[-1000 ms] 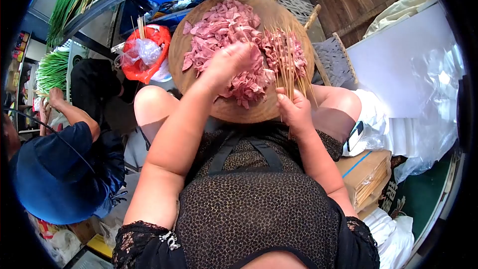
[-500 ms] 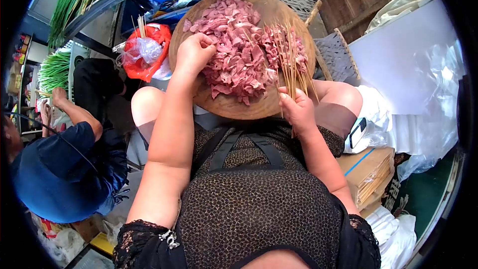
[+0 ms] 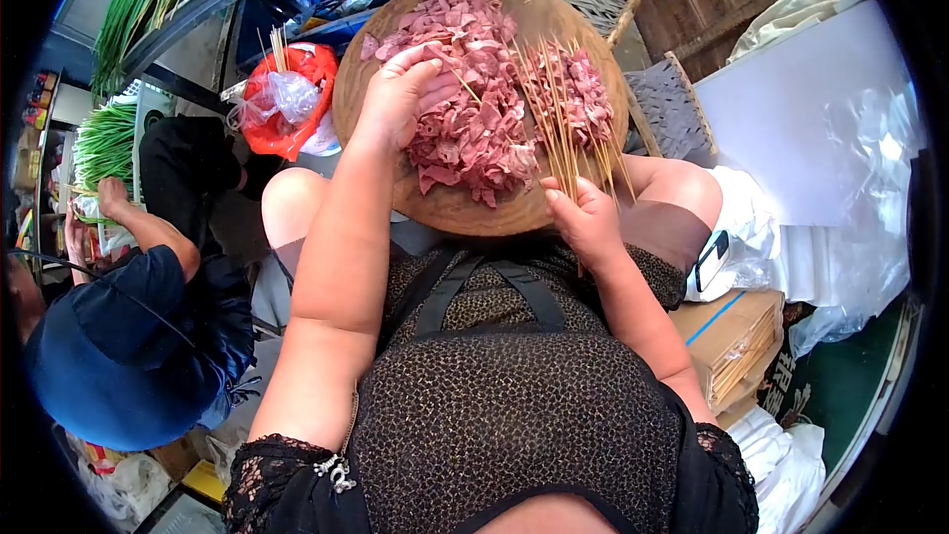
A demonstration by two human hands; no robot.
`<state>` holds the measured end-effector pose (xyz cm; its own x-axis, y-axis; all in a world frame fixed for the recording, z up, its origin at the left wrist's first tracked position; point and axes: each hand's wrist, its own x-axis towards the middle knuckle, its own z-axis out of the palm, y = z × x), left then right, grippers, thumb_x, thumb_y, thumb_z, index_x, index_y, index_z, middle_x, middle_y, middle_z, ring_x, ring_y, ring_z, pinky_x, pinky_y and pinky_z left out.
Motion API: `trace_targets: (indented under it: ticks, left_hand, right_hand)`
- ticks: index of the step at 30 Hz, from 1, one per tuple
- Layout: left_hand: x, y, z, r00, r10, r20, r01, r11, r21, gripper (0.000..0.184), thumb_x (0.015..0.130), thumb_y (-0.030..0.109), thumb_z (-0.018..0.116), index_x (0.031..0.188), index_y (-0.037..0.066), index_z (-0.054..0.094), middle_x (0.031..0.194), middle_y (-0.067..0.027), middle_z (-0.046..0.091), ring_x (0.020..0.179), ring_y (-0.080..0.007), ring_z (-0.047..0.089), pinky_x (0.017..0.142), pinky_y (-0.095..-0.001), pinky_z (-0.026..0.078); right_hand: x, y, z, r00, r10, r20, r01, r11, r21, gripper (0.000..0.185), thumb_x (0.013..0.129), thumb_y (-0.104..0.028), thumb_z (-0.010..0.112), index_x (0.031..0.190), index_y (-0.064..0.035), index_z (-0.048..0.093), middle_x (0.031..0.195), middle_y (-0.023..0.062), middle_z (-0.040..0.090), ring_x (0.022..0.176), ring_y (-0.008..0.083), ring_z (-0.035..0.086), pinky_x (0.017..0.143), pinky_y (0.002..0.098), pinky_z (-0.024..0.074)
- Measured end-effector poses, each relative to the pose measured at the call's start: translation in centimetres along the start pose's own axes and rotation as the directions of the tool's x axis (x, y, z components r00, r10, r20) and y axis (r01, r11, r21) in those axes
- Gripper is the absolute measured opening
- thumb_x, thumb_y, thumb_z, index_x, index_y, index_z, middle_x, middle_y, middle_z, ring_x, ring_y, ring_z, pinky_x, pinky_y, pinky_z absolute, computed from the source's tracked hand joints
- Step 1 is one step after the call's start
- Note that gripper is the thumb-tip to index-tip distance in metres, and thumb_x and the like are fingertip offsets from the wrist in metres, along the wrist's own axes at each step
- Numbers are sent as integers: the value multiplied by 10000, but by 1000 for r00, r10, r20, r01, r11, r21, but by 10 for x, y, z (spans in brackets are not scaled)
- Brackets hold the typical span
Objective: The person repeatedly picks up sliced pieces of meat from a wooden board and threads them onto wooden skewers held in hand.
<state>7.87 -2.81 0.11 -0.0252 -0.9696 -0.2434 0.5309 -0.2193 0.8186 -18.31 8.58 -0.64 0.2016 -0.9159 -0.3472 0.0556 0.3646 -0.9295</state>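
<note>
- The right hand [image 3: 587,222], right of the frame's centre, is closed around the lower ends of a bundle of bamboo skewers [image 3: 561,160], thumb pressed along them.
- The left hand [image 3: 395,97], in the upper middle of the frame, is partly curled at the left side of the meat pile [image 3: 474,133]; whether it pinches a piece, I cannot tell.
- The left arm runs nearly straight up the frame, the hand bent inward over the pile.
- The right arm slants up and leftward, its hand at the lower right edge of the round wooden board [image 3: 484,223].
- The meat pile covers the board's middle and upper left; threaded meat [image 3: 578,89] lies at its right, beside the pile.
</note>
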Motion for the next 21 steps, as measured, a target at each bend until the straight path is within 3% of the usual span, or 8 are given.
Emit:
trace_targets:
  ticks: [16, 18, 21]
  left_hand:
    - [-4, -3, 7, 997, -56, 58, 54, 998, 29, 229, 870, 169, 569, 1041, 17, 574, 958, -115, 622, 825, -223, 622, 741, -337, 539]
    - [-7, -4, 10, 996, -59, 71, 53, 995, 85, 210, 883, 172, 550, 1034, 29, 578, 922, -90, 637, 780, -175, 629, 720, -299, 536]
    - [-12, -3, 17, 997, -77, 14, 74, 982, 173, 215, 878, 177, 560, 1039, 36, 582, 925, -77, 637, 787, -168, 629, 711, -293, 531]
  right_hand:
    - [-4, -8, -7, 1000, 20, -21, -22, 997, -80, 206, 858, -124, 568, 1038, -25, 587, 726, -35, 549, 608, 38, 479, 571, 173, 401]
    - [-3, -5, -8, 1000, -7, -22, 4, 995, -98, 203, 857, -123, 569, 1034, -25, 587, 714, -43, 539, 588, 30, 459, 550, 170, 384]
    - [-2, -4, -9, 1000, -10, -15, 9, 997, -80, 201, 857, -119, 569, 1032, -22, 584, 716, -45, 536, 583, 26, 449, 539, 171, 375]
